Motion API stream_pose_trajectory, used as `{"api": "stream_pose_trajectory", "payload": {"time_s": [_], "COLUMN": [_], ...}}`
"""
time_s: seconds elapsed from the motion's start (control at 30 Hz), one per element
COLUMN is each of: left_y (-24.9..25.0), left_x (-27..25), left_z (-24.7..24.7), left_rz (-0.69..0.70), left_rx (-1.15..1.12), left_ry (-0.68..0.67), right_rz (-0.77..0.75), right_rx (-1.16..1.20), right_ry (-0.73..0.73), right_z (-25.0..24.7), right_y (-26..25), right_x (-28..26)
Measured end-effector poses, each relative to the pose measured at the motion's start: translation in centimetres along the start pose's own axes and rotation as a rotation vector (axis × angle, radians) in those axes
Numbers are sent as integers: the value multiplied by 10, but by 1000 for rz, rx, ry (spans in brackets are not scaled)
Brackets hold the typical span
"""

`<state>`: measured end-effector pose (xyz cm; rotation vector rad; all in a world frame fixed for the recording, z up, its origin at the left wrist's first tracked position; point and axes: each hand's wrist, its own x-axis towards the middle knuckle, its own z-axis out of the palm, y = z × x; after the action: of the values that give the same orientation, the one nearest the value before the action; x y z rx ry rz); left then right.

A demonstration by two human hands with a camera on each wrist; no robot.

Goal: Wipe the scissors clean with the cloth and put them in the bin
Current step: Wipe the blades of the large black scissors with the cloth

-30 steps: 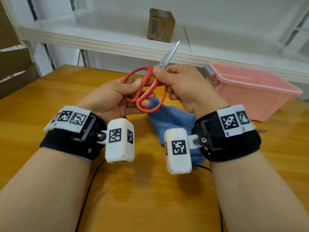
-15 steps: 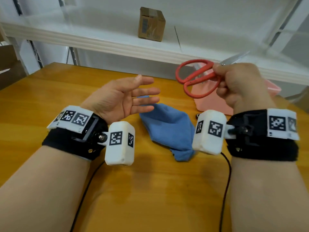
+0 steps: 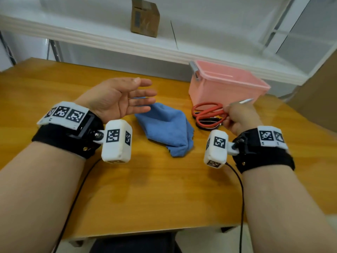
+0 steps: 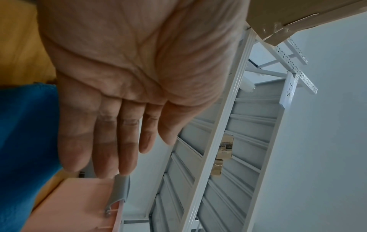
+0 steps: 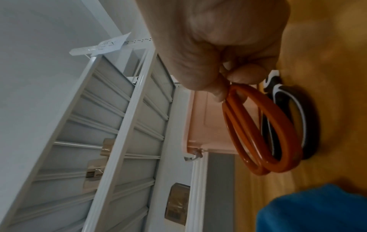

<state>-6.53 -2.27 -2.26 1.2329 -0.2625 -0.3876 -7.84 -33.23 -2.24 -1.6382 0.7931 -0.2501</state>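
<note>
My right hand (image 3: 235,115) pinches the red-handled scissors (image 3: 207,112) near the pivot, just in front of the pink bin (image 3: 228,84). The handle loops point left and the blade tip sticks out to the right past my knuckles. In the right wrist view the red scissors (image 5: 262,128) hang from my right hand (image 5: 228,83), directly over a black pair. My left hand (image 3: 127,99) hovers open and empty above the table, fingers straight, to the left of the crumpled blue cloth (image 3: 167,125). The left wrist view shows the left hand (image 4: 103,125) with flat fingers, the blue cloth (image 4: 23,141) and the pink bin (image 4: 75,204).
Black scissors with white trim (image 3: 207,126) lie on the wooden table (image 3: 164,189) under the red pair. A white shelf (image 3: 91,33) runs behind the table with a cardboard box (image 3: 145,17) on it. Cables trail off the table's front edge.
My left hand has let go of the red scissors and stayed open. My right hand has carried them right and then down, to just above the black scissors in front of the bin.
</note>
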Motion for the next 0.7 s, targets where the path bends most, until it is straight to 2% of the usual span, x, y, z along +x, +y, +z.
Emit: {"api": "stream_pose_trajectory", "payload": {"time_s": [0.37,0.47,0.6,0.7], "left_y": [2,1,0,0], "left_x": [0,0,1,1], "left_z": [-6,-7,-5,-6], "left_rz": [5,5,9,8], "left_rx": [-18,-23,-22,-29], "left_ry": [6,-1,-8,-8], "right_rz": [68,72,18,3], "right_rx": [-43,13,38,20], "right_ry": [62,46,-33,25], "right_z": [11,8,6,5], "right_y": [6,7,14,12], "right_x": [7,4,2,-1]}}
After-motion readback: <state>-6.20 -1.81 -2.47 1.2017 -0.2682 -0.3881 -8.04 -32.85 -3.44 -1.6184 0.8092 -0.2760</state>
